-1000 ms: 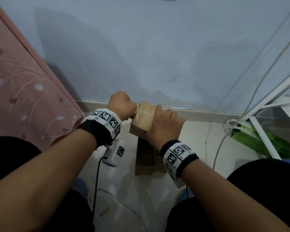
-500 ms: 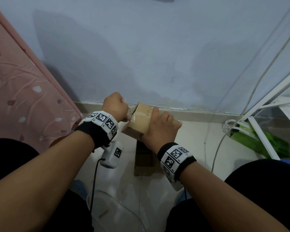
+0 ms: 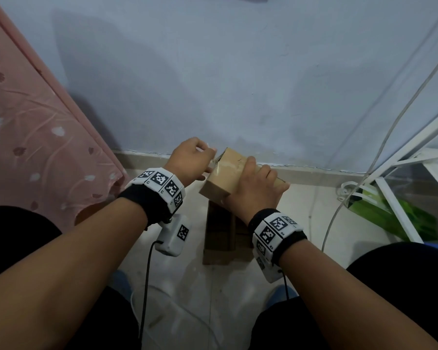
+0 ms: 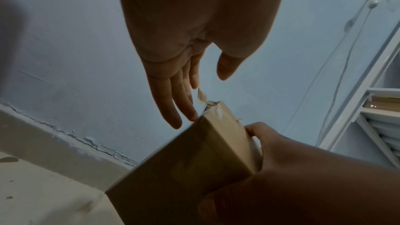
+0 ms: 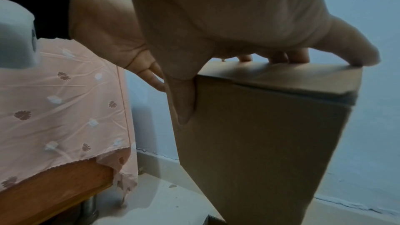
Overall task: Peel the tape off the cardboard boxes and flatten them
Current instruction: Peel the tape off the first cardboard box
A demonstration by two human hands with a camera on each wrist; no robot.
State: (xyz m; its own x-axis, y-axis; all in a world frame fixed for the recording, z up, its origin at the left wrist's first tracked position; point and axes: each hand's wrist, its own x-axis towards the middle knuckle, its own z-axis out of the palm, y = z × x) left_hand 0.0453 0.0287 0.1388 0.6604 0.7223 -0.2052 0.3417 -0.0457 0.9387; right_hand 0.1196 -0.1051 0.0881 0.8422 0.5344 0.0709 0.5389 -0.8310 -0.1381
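1. Cardboard box (image 3: 228,176) held tilted in the air above the floor (image 3: 301,231), near the wall; grasped across its top by right hand (image 3: 253,190).
2. Left hand (image 4: 173,67) with fingers extended, a tape shred (image 4: 201,95) stuck at fingertips, box corner frayed.
3. Peeling judged partial; flattening pending.
4. Second box piece (image 3: 220,238) on the floor below.

- No words, brand names or numbers can be read in any view.
- The only signs are black-and-white square code markers on the white wristband of the left arm (image 3: 162,181), on the white wristband of the right arm (image 3: 276,229), and one on the white camera unit (image 3: 173,234) under the left wrist.
- The cardboard box (image 3: 228,173) shows plain brown faces with no legible print.
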